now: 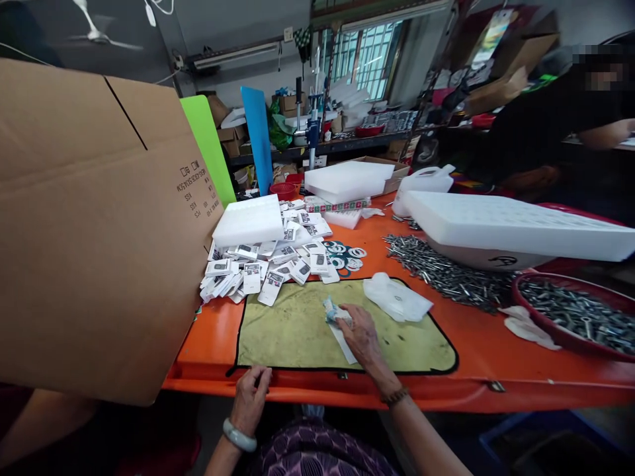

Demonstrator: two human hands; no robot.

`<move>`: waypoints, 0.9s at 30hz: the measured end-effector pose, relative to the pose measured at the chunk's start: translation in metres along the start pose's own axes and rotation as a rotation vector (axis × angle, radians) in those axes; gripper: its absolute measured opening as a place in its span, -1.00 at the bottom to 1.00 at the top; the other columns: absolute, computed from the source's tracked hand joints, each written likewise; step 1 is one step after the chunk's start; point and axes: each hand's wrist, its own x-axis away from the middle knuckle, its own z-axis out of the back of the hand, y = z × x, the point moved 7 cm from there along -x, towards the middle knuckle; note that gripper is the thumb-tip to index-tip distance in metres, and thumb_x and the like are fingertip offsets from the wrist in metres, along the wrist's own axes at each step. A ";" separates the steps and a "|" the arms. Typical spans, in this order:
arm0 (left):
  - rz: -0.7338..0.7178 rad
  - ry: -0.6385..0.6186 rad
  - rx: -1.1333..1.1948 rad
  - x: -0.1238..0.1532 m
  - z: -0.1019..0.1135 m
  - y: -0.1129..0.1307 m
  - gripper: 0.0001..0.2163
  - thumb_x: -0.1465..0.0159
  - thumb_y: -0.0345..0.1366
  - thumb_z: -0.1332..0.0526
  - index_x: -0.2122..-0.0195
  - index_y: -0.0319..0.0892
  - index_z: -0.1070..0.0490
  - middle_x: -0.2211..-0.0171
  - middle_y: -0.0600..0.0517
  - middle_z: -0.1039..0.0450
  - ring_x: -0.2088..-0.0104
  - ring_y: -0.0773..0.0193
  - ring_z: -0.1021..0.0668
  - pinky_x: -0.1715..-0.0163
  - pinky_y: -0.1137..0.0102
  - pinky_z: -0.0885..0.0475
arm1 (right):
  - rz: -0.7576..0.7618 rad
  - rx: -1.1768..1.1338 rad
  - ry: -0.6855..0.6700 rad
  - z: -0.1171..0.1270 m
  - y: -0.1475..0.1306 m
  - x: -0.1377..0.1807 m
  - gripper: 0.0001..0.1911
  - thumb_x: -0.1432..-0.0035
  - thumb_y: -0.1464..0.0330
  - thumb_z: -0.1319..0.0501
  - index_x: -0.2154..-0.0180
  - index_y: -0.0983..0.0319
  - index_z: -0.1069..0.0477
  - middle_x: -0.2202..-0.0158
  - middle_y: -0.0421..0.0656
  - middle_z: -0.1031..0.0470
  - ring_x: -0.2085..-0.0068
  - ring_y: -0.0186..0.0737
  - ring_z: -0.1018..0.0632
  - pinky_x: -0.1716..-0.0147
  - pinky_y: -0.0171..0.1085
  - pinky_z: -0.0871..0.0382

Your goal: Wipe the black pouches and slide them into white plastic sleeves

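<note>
My right hand [361, 334] is over the middle of a yellow-green mat [297, 337], its fingers closed on a crumpled blue-and-white cloth [333, 311]. Under that hand and the cloth a narrow white strip [344, 345] lies on the mat. My left hand [251, 396] rests at the front edge of the orange table, fingers curled in, with nothing visible in them. To the right of my right hand lies a translucent plastic bag [397, 297]. Beyond the mat is a heap of small white printed cards [272, 287], with several rings [342, 258] beside it.
A tall cardboard box [109, 231] stands on the left. Loose metal parts [446, 274] are piled on the right, next to a red basket [518, 291] of metal pieces. White foam trays [520, 221] sit behind them. Another person [550, 132] is at the far right.
</note>
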 end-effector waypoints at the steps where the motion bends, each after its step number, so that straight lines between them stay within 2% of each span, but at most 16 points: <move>1: -0.008 -0.015 0.002 -0.002 -0.004 0.002 -0.63 -0.26 0.01 -0.08 0.51 -0.16 -0.39 0.57 0.04 -0.37 0.51 0.28 -0.42 0.42 0.44 -0.32 | 0.012 0.050 -0.019 0.001 0.009 0.001 -0.73 -0.12 0.31 -0.12 0.15 0.22 -0.44 0.15 0.02 -0.46 0.12 -0.01 -0.42 0.09 -0.06 -0.28; 3: -0.020 -0.045 -0.002 -0.004 -0.011 0.006 -0.66 -0.27 -0.05 -0.09 0.51 -0.16 -0.39 0.56 0.04 -0.38 0.51 0.28 -0.42 0.41 0.44 -0.31 | 0.028 0.096 -0.090 -0.005 0.023 0.004 -0.73 -0.12 0.31 -0.11 0.15 0.21 -0.46 0.14 0.02 -0.45 0.14 -0.02 -0.41 0.12 -0.07 -0.27; 5: -0.032 -0.065 -0.005 -0.005 -0.015 0.009 -0.68 -0.27 -0.08 -0.10 0.51 -0.16 -0.40 0.56 0.04 -0.38 0.50 0.29 -0.42 0.41 0.45 -0.30 | 0.022 0.073 -0.150 -0.013 0.033 0.006 -0.76 -0.13 0.30 -0.08 0.24 0.20 -0.47 0.20 0.01 -0.46 0.18 -0.06 -0.41 0.14 -0.10 -0.26; 7: -0.048 -0.078 -0.011 -0.005 -0.018 0.012 -0.69 -0.27 -0.08 -0.10 0.51 -0.16 -0.40 0.55 0.04 -0.39 0.50 0.30 -0.42 0.42 0.45 -0.30 | -0.043 -0.004 -0.130 -0.014 0.043 0.004 -0.77 -0.14 0.27 -0.04 0.34 0.21 -0.43 0.29 -0.02 -0.45 0.25 -0.09 -0.41 0.18 -0.12 -0.26; 8: -0.058 -0.083 -0.020 -0.005 -0.019 0.013 -0.69 -0.27 -0.08 -0.10 0.51 -0.16 -0.40 0.55 0.04 -0.39 0.50 0.29 -0.42 0.42 0.45 -0.30 | -0.114 -0.053 -0.073 -0.010 0.049 0.001 -0.76 -0.14 0.23 -0.04 0.37 0.21 -0.39 0.35 -0.05 -0.44 0.29 -0.11 -0.40 0.22 -0.14 -0.26; 11: -0.092 -0.091 -0.066 -0.001 -0.019 0.014 -0.68 -0.29 -0.08 -0.07 0.50 -0.16 -0.39 0.55 0.04 -0.39 0.49 0.28 -0.43 0.42 0.44 -0.31 | -0.366 -0.165 0.165 0.015 0.068 -0.008 -0.69 -0.10 0.08 -0.04 0.41 0.19 -0.30 0.49 -0.17 -0.35 0.42 -0.17 -0.35 0.35 -0.20 -0.25; 13: -0.102 -0.098 -0.094 0.002 -0.017 0.012 -0.67 -0.30 -0.08 -0.05 0.48 -0.16 -0.39 0.54 0.04 -0.40 0.48 0.28 -0.44 0.41 0.43 -0.31 | -0.457 -0.182 0.278 0.037 0.076 -0.012 -0.63 -0.07 0.00 -0.05 0.42 0.18 -0.27 0.53 -0.22 -0.29 0.45 -0.21 -0.31 0.40 -0.22 -0.22; 17: -0.093 -0.109 -0.124 0.006 -0.013 0.003 -0.67 -0.30 -0.08 -0.04 0.48 -0.17 -0.38 0.54 0.04 -0.38 0.48 0.27 -0.45 0.41 0.42 -0.31 | -0.457 -0.120 0.373 0.078 0.083 -0.015 -0.58 -0.01 -0.05 -0.10 0.44 0.18 -0.25 0.51 -0.23 -0.29 0.44 -0.23 -0.30 0.37 -0.23 -0.22; 20: -0.080 -0.117 -0.134 0.007 -0.011 -0.002 -0.66 -0.30 -0.07 -0.04 0.49 -0.17 -0.37 0.55 0.06 -0.36 0.49 0.28 -0.44 0.41 0.42 -0.30 | -0.358 0.024 0.435 0.099 0.088 -0.010 -0.60 0.04 -0.03 -0.14 0.44 0.18 -0.26 0.45 -0.17 -0.33 0.39 -0.18 -0.34 0.31 -0.19 -0.25; 22: -0.065 -0.131 -0.134 0.008 -0.012 -0.003 -0.65 -0.30 -0.06 -0.03 0.49 -0.17 -0.37 0.55 0.06 -0.35 0.49 0.28 -0.44 0.41 0.42 -0.30 | -0.283 0.071 0.388 0.097 0.092 -0.007 -0.61 0.05 -0.01 -0.13 0.43 0.18 -0.27 0.41 -0.12 -0.37 0.33 -0.12 -0.38 0.26 -0.15 -0.28; 25: -0.050 -0.147 -0.132 0.008 -0.015 -0.002 -0.65 -0.31 -0.06 -0.03 0.49 -0.17 -0.36 0.54 0.06 -0.36 0.49 0.28 -0.44 0.40 0.42 -0.30 | -0.223 0.043 0.185 0.073 0.097 -0.003 -0.64 0.03 0.01 -0.09 0.45 0.17 -0.29 0.42 -0.09 -0.42 0.32 -0.09 -0.41 0.25 -0.12 -0.30; 27: -0.054 -0.149 -0.131 0.008 -0.016 0.001 -0.66 -0.30 -0.06 -0.03 0.49 -0.16 -0.37 0.54 0.05 -0.37 0.48 0.28 -0.44 0.39 0.41 -0.31 | -0.214 0.034 0.127 0.063 0.096 0.000 -0.67 0.00 0.04 -0.07 0.46 0.17 -0.29 0.43 -0.09 -0.42 0.33 -0.08 -0.42 0.26 -0.12 -0.31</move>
